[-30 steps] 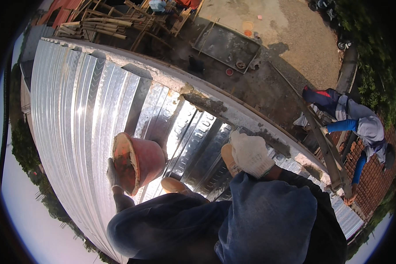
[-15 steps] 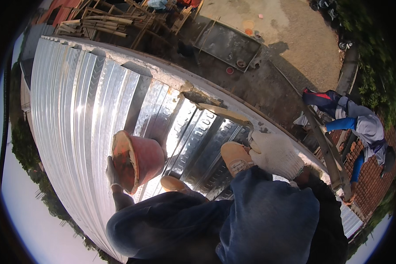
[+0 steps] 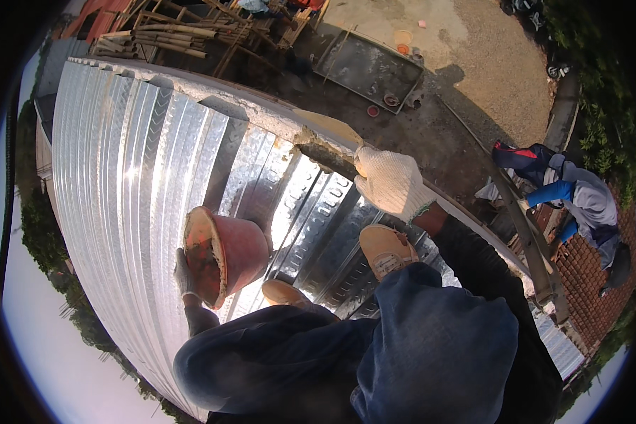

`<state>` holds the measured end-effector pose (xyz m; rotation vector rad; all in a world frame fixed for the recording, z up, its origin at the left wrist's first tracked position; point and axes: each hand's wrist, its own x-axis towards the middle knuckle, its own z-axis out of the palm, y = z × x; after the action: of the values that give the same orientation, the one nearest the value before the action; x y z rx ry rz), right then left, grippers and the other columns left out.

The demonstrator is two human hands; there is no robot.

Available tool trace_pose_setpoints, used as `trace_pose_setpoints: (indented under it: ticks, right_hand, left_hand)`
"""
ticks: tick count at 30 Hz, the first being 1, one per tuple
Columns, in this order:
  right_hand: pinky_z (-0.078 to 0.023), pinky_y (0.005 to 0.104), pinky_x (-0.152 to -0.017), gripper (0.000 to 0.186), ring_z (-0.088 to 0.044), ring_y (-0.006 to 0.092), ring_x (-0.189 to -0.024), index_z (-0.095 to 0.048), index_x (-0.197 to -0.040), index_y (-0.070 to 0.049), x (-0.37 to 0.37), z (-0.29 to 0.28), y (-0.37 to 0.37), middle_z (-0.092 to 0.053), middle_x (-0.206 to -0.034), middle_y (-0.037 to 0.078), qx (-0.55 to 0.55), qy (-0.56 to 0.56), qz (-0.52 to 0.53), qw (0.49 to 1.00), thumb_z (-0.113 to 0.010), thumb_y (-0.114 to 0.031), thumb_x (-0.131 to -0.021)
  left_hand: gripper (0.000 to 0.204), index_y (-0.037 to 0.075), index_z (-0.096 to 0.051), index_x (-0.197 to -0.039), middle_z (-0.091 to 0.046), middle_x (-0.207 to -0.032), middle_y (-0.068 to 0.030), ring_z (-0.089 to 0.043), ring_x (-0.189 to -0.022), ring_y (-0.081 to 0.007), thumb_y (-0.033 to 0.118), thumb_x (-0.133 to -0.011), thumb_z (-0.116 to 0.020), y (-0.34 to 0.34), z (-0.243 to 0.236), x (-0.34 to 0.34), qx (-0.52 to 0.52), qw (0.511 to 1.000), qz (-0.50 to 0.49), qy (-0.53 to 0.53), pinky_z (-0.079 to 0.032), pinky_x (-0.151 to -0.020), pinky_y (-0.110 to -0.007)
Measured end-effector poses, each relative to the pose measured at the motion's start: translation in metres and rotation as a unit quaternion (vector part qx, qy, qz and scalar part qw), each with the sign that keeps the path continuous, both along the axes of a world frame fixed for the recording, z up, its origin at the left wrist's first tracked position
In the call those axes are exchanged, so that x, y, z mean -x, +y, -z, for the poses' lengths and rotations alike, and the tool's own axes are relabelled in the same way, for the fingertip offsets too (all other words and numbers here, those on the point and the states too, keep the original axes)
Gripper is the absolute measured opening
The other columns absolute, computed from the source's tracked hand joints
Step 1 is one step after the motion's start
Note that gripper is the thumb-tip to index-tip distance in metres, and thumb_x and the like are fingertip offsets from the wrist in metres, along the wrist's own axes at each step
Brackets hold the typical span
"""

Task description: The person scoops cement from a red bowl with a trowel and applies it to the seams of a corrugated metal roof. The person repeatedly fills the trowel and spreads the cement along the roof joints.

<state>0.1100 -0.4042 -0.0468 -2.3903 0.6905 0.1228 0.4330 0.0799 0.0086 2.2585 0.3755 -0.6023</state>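
My left hand (image 3: 184,274), in a grey glove, grips the rim of a faded red bucket (image 3: 246,252). The bucket is tilted so its mouth faces left, and grey residue coats the inside. In a white knitted glove, my right hand (image 3: 396,182) is closed on a trowel (image 3: 331,126), whose handle the fingers hide. The trowel's pale, mortar-smeared blade lies over the top of the wall edge (image 3: 254,108). Just below the blade, wet mortar (image 3: 321,154) sits along the joint between wall and metal sheets.
Shiny corrugated metal sheets (image 3: 134,169) slope beneath my tan shoes (image 3: 387,249). Beyond the wall is a drop to the ground, with a mixing trough (image 3: 367,71) and bamboo poles (image 3: 173,35). A co-worker (image 3: 586,201) bends over brickwork at the right, near a wooden beam (image 3: 523,219).
My right hand has moved forward and left with the trowel, from beside my shoe to the wall edge. The bucket stays in my left hand. The co-worker's arm has shifted.
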Motion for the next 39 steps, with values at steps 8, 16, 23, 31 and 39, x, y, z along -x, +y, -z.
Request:
trace_pose_setpoints:
  ticks: [8,16,23,31,39]
  right_hand:
    - [-0.061,0.0498,-0.076,0.035,-0.077,0.0355,-0.086,-0.068,-0.122,-0.009,0.006,0.015,0.008,-0.077,-0.091,0.012,0.002,-0.083,-0.018,0.996,-0.074,-0.028,-0.094]
    - [-0.061,0.0495,-0.08,0.04,-0.075,0.0384,-0.094,-0.073,-0.131,-0.009,0.055,0.039,0.041,-0.076,-0.106,0.016,0.011,-0.198,-0.037,0.979,-0.077,-0.024,-0.094]
    - [-0.06,0.0499,-0.073,0.031,-0.076,0.0368,-0.083,-0.072,-0.121,-0.009,0.056,-0.033,0.011,-0.076,-0.096,0.013,-0.053,0.027,-0.057,0.997,-0.075,-0.021,-0.092]
    - [-0.061,0.0499,-0.083,0.043,-0.077,0.0323,-0.095,-0.071,-0.134,-0.01,0.035,0.052,-0.067,-0.076,-0.103,0.009,0.135,-0.102,-0.132,0.977,-0.074,-0.019,-0.092]
    - [-0.059,0.0436,-0.082,0.018,-0.077,0.0268,-0.09,-0.078,-0.099,-0.015,-0.066,-0.047,-0.11,-0.077,-0.093,0.007,0.251,-0.066,-0.213,0.942,-0.08,-0.014,-0.082]
  left_hand:
    - [0.065,0.001,-0.077,-0.13,-0.077,-0.114,-0.0093,-0.075,-0.094,-0.0222,0.061,-0.108,-0.066,0.013,0.006,-0.005,0.025,0.999,-0.04,-0.007,-0.063,-0.079,-0.038]
    - [0.063,0.001,-0.077,-0.129,-0.077,-0.113,-0.0088,-0.075,-0.092,-0.0215,0.06,-0.108,-0.067,0.012,0.012,-0.005,0.049,0.998,-0.042,0.009,-0.063,-0.078,-0.037]
    - [0.062,0.002,-0.077,-0.129,-0.078,-0.115,-0.0098,-0.076,-0.092,-0.0225,0.059,-0.109,-0.067,0.036,0.018,-0.018,0.079,0.993,-0.082,0.012,-0.064,-0.08,-0.039]
    - [0.066,-0.001,-0.075,-0.136,-0.077,-0.123,-0.0116,-0.076,-0.104,-0.0236,0.058,-0.11,-0.063,0.026,0.02,-0.017,0.036,0.997,-0.058,0.021,-0.064,-0.088,-0.039]
    - [0.069,-0.006,-0.076,-0.132,-0.076,-0.122,-0.0122,-0.073,-0.104,-0.0222,0.059,-0.107,-0.068,0.03,0.017,-0.017,0.007,0.997,-0.071,0.003,-0.06,-0.092,-0.04]
